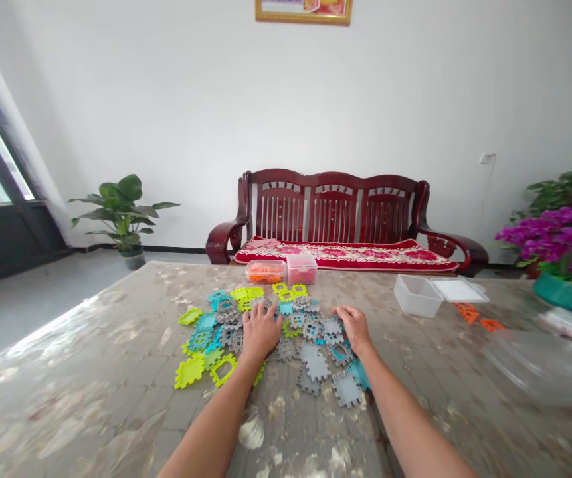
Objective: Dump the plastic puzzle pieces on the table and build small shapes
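Note:
A loose pile of flat plastic building tiles with toothed edges covers the middle of the table. My left hand (262,330) lies on the pile, back up and fingers spread, touching grey tiles (236,340) beneath it. At the pile's right side, my right hand (353,325) has its fingers bent and drawn together beside a grey tile (332,328); whatever they hold, if anything, is hidden. Lime-green tiles (189,372) and blue tiles (200,339) lie mostly to the left. A light grey tile (347,389) rests at the near right edge, partly beside a teal tile (360,374).
Behind the pile stand a clear box of orange pieces (266,271) and a box with pink contents (302,269). To the right are an opened clear box (418,296), orange pieces (468,313), a transparent lid-like container (545,368) and a flower pot (569,293). A wooden bench (333,206) stands beyond.

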The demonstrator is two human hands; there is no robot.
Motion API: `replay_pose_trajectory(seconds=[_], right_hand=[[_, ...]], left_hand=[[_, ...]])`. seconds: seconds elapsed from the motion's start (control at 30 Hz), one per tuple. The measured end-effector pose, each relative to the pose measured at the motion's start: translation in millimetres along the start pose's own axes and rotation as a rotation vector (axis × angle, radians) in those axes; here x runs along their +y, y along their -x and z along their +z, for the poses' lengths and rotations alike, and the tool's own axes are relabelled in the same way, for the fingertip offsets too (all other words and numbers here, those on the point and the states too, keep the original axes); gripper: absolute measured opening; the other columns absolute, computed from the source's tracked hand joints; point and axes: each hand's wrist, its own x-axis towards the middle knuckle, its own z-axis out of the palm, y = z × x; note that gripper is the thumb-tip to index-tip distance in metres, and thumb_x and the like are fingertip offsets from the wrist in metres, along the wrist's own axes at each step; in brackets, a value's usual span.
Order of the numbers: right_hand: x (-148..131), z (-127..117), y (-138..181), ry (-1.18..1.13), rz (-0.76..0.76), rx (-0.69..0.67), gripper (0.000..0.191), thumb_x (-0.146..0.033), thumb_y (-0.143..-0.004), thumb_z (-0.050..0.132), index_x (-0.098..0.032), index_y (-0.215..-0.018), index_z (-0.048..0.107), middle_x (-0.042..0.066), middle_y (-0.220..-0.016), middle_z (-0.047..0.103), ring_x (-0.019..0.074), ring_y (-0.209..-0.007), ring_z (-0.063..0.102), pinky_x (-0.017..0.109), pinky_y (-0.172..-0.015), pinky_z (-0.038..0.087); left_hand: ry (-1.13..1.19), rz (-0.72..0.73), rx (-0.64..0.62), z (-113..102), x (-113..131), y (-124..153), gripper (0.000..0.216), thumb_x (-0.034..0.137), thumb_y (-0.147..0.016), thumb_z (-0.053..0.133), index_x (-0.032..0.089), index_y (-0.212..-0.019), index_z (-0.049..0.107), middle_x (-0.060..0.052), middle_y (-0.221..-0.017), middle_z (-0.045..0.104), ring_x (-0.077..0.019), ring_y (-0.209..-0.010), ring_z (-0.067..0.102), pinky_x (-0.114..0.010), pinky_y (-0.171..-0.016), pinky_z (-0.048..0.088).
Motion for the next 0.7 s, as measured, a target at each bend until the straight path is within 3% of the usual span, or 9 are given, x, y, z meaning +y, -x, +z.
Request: replay_pose_trajectory(seconds=[0.43,0.57,0.7], right_hand=[[-8,-3,4,-0.04,-0.005,-0.065,0.038,-0.055,-0.062,0.067,-0.018,-0.066,0.075,0.009,-0.076,0.076,0.0282,-0.081,0.067,0.036,-0.078,0.051],[-3,-4,-3,-0.116,0.038,-0.132,0.039,-0.056,-0.062,0.07,-0.018,-0.069,0.075,0.009,-0.078,0.076,0.027,-0.083,0.068,0.037,-0.083,0.051],[3,-2,-11,-0.269,0.132,-0.141,0.042,-0.057,-0.057,0.077,-0.017,-0.068,0.074,0.009,-0.077,0.075,0.0258,-0.083,0.069,0.039,-0.085,0.053]], left_hand=[[0.002,0.002,0.009,2,-2,-1,0.037,0.037,-0.095,0.042,0.025,-0.122,0.065,-0.011,-0.14,0.055,-0.0282,-0.131,0.046,-0.048,-0.107,0.033],[0.066,-0.049,0.015,-1,-2,-8,0.036,0.04,-0.096,0.04,0.027,-0.117,0.066,-0.008,-0.127,0.064,-0.0264,-0.122,0.053,-0.05,-0.109,0.031],[0.131,0.123,-0.008,-1,4,-37,0.036,0.037,-0.097,0.039,0.027,-0.121,0.064,-0.006,-0.129,0.064,-0.0246,-0.129,0.048,-0.045,-0.113,0.031]])
